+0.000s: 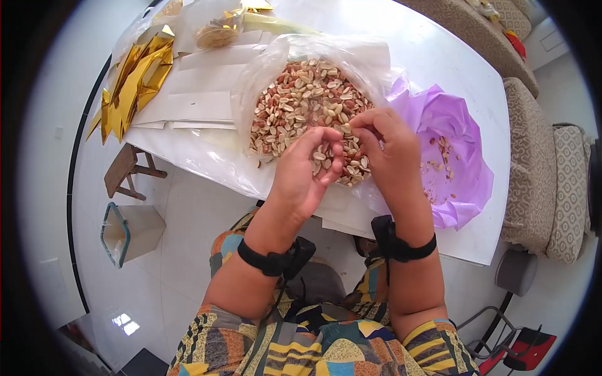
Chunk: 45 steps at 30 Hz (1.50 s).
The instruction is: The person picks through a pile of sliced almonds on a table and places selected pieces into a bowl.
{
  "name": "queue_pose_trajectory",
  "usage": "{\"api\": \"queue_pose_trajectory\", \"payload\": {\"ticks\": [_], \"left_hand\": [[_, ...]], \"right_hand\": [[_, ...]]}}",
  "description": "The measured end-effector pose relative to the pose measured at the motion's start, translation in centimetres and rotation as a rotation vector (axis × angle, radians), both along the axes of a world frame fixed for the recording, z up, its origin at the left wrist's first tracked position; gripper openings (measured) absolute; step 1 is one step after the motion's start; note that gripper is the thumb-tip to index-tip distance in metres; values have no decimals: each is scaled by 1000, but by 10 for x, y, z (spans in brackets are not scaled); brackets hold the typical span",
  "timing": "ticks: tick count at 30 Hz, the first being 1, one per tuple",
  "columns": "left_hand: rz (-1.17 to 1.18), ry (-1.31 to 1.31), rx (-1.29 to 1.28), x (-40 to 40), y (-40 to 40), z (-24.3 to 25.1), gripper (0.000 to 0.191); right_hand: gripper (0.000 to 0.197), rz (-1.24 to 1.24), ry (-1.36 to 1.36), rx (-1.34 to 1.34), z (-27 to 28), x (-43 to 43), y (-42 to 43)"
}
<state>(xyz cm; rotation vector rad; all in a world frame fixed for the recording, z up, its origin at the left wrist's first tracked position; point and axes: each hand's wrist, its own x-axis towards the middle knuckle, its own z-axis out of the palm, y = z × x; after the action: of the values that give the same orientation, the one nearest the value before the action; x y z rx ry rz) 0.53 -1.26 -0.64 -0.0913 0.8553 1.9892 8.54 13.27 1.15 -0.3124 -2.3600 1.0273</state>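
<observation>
A heap of shelled peanuts (pixel 301 94), some pale and split, some in red skins, fills an opened clear plastic bag (pixel 244 89) on the table. Above its near part, my left hand (pixel 308 164) is cupped with the fingers curled. Peanuts show inside that curl, but whether they rest in the palm or lie behind it is unclear. My right hand (pixel 388 145) pinches a pale peanut (pixel 346 128) between thumb and forefinger, close to the left fingertips. To the right, a purple plastic bag (pixel 463 127) lies spread, with peanut bits and skins (pixel 442 155) in it.
Folded gold foil paper (pixel 141 80) and white sheets (pixel 197 89) cover the left of the white table (pixel 489 197). Behind them stands a clear bag with round contents (pixel 216 35). A wooden stool (pixel 127 171) and a bin (pixel 136 232) are on the floor; a sofa (pixel 529 174) is right.
</observation>
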Motion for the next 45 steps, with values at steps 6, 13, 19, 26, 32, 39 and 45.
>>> {"api": "queue_pose_trajectory", "payload": {"ticks": [6, 13, 19, 26, 32, 39, 45], "left_hand": [[53, -48, -51, 1, 1, 4, 24], [219, -30, 179, -20, -16, -11, 25], [301, -16, 196, -30, -30, -4, 22], [204, -66, 177, -28, -34, -5, 22], [146, -63, 155, -24, -32, -5, 22], [59, -17, 61, -13, -22, -3, 21], [115, 15, -104, 3, -6, 19, 27]], "right_hand": [[13, 72, 144, -191, 21, 0, -14], [13, 329, -7, 204, 11, 0, -18], [10, 307, -29, 376, 1, -3, -34], [14, 185, -114, 376, -7, -3, -25], [16, 116, -119, 264, -11, -5, -15], [8, 67, -76, 78, -3, -5, -11], [8, 187, 239, -131, 20, -5, -25]]}}
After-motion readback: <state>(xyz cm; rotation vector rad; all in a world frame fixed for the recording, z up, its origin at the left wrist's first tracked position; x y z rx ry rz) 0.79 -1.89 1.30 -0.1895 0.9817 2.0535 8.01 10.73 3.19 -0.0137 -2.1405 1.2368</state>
